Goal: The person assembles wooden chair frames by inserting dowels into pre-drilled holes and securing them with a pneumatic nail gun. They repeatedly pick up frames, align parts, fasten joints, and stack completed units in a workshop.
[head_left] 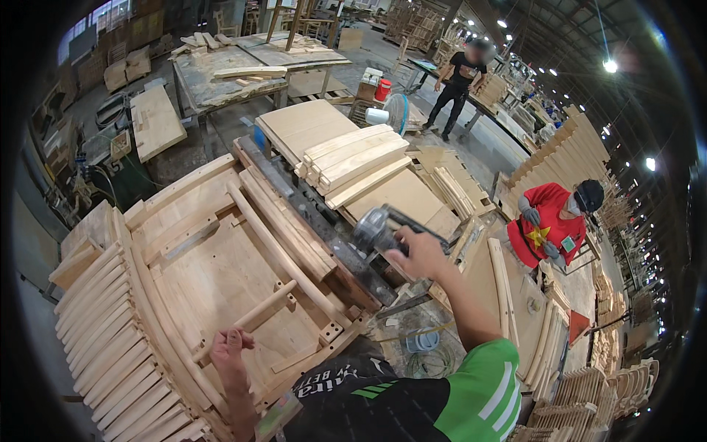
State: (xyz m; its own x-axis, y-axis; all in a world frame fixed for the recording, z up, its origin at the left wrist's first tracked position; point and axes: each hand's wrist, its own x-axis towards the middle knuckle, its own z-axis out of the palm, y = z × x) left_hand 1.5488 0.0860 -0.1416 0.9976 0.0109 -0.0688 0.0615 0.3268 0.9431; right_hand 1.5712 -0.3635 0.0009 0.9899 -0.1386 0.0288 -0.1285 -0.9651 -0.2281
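- Setting: woodworking hall, workbench [221, 280] bearing a wooden jig.
- Curved rail [283, 258]: seated in jig, short crosspiece [254, 315] fitted; fastening seemingly unfinished.
- Left hand [230, 346]: fingers curled, pressing near crosspiece's near end.
- Right hand [421, 254]: clamped on grey power tool [375, 230], raised right of jig.

**A crowded woodworking hall under ceiling lamps**

Bright ceiling lamps [610, 65] are shining down in rows along the dark roof at the right. A grey concrete floor [398, 55] is running toward the far end of the hall. A worn workbench [221, 74] is standing at the back left, carrying loose boards. Windows [96, 18] are letting in daylight at the upper left. A small fan [396, 112] is sitting near a red bucket [382, 90]. Stacks of curved wooden parts [567, 158] are leaning along the right side.
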